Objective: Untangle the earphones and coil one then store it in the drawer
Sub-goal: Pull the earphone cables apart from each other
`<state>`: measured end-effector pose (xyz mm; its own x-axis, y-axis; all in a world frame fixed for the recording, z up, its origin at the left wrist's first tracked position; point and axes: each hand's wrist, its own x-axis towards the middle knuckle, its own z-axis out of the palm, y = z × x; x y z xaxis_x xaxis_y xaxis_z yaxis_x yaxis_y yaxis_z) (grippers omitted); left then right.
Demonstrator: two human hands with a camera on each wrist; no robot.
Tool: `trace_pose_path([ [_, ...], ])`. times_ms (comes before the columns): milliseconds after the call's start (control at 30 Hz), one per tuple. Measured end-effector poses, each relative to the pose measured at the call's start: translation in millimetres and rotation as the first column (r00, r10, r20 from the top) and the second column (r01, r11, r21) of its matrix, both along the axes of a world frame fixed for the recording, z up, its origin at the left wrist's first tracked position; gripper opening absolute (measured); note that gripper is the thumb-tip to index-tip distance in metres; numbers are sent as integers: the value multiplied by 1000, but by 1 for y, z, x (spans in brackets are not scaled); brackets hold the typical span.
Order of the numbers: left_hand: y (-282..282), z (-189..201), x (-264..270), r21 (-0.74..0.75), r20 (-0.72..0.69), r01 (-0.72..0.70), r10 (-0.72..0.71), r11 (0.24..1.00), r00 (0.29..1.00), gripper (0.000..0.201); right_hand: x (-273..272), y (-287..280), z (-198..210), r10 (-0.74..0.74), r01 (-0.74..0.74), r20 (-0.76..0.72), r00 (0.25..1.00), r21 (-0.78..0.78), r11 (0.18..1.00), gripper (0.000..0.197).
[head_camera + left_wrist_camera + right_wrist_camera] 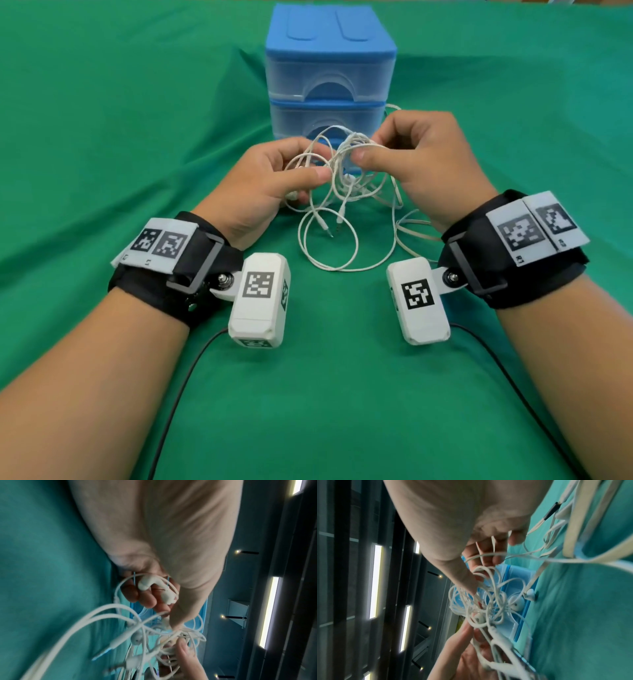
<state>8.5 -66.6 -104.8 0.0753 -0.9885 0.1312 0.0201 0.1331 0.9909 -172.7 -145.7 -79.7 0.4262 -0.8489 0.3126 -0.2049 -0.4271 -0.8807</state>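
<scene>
The earphones (342,164) were a white tangle of cable held up just in front of the drawer unit (329,68), with the knot of loops bunched between my two hands and level with its lower drawer (325,120). Long loops drooped from the knot onto the green cloth (102,137) over the worktop on my side of the unit, and two jack plugs (330,226) dangled inside the biggest loop. One strand trailed off past the unit's right side.

My left hand (270,185) was curled, thumb pressed toward the fingers and pinching cable at the knot's left side; in the left wrist view an earbud (147,583) lay against its curled fingers (145,599). My right hand (414,161) was likewise curled, thumb and forefinger nipping the dense part of the knot from the right. In the right wrist view more earbuds (516,604) hung among the loops, with the unit blurred behind them.

The unit itself was blue-topped with two translucent drawers, both pushed in, standing on the cloth beyond the tangle. Both wrists carried black straps with white camera boxes (260,301), nearer me than the earphones.
</scene>
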Motion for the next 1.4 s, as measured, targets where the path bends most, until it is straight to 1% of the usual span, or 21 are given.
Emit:
trace_pose_path([
  [100,0,1,0,17,-41,5,-5,1000,999,14,2,0,-1,50,-50,34,998,10,999,30],
  [167,1,5,0,30,-72,36,-33,999,997,19,1,0,-1,61,-62,44,997,10,998,29],
  [300,3,5,-2,-6,-38,41,-41,999,998,24,2,3,-1,115,-117,44,992,22,993,27],
  [400,1,0,-2,-27,11,28,-28,999,1000,34,2,7,0,173,-174,24,985,28,984,18],
  [467,0,-2,-1,-22,4,-1,1,1000,1000,39,1,11,3,209,-209,24,978,27,978,10],
  [500,0,-2,-1,-22,0,-16,16,1000,1000,37,1,11,6,212,-213,30,977,39,976,6],
  [533,-1,-2,0,-26,-3,-27,27,999,1000,33,0,10,9,200,-203,37,979,68,977,6],
  [567,0,-2,1,-28,-5,-34,34,999,999,28,-1,9,10,180,-183,41,983,106,977,12],
  [633,0,-1,1,-24,-15,-51,51,998,999,29,-3,4,10,146,-150,36,989,161,976,22],
  [700,0,0,1,-15,-34,-76,76,997,997,38,-4,3,8,131,-132,11,991,149,980,22],
  [767,0,1,1,-19,-66,-93,92,995,994,44,-4,4,6,140,-139,-7,990,107,985,12],
  [900,-1,1,1,-23,-121,-101,98,995,988,40,-6,0,2,134,-133,-7,991,74,988,11],
  [967,-1,1,2,-12,-147,-86,83,996,986,34,-6,-3,2,114,-116,29,993,89,989,1],
  [1000,-1,1,2,-8,-156,-74,72,997,985,29,-7,-4,2,91,-96,61,994,101,990,6],
  [1067,0,1,3,-5,-163,-55,53,998,985,25,-8,-5,4,69,-90,153,986,133,987,9],
  [1133,0,2,3,-7,-164,-49,47,999,985,27,-9,-4,8,85,-124,229,970,165,978,17],
  [1167,0,2,3,-8,-166,-50,48,999,985,28,-11,-4,10,99,-148,245,965,194,970,23],
  [1233,0,2,2,-10,-170,-52,49,999,984,30,-13,-3,11,126,-180,211,969,261,948,33],
  [1267,0,2,2,-13,-170,-53,50,999,984,29,-13,-3,10,151,-194,165,975,290,937,34],
  [1333,0,1,2,-20,-159,-60,56,998,986,25,-13,-1,7,242,-249,61,968,316,916,27],
  [1400,0,1,2,-27,-155,-66,61,997,986,19,-11,3,4,325,-309,-10,946,277,910,11],
])
